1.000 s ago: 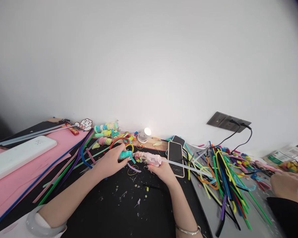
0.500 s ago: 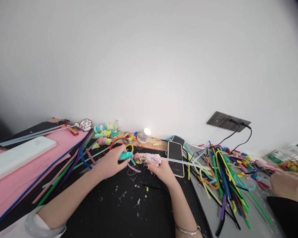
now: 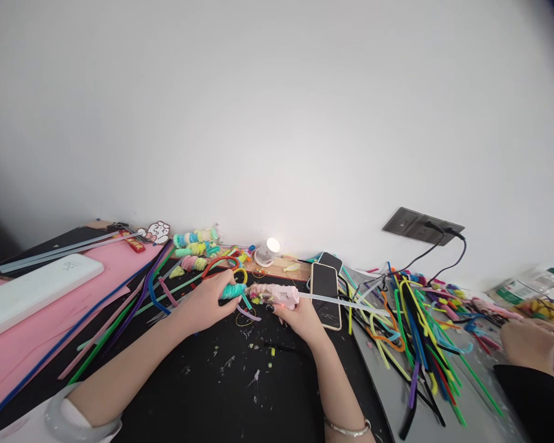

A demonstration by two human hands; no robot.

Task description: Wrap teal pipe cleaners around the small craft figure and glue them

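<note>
My left hand (image 3: pixel 210 301) is closed around a teal roll of coiled pipe cleaner (image 3: pixel 233 291), holding it just above the black mat (image 3: pixel 221 394). My right hand (image 3: pixel 300 317) grips a pink hot glue gun (image 3: pixel 281 295) whose nozzle points left at the roll's end. A long translucent glue stick (image 3: pixel 341 301) sticks out of the back of the gun to the right. Small colourful bits cling round the gun's front. Whether the nozzle touches the roll I cannot tell. A pale purple strip (image 3: pixel 248 314) curves below the roll.
A lit white cup lamp (image 3: pixel 268 252) stands by the wall. Two phones (image 3: pixel 325 289) lie right of my hand. Many loose pipe cleaners (image 3: pixel 420 332) cover the grey table. Finished-looking coiled pieces (image 3: pixel 196 238) sit back left, near a white box (image 3: pixel 41 295). A co-worker's hand (image 3: pixel 529 344) is at far right.
Almost nothing differs. The whole view has shifted very slightly, while both hands keep the same hold on the teal roll and the glue gun.
</note>
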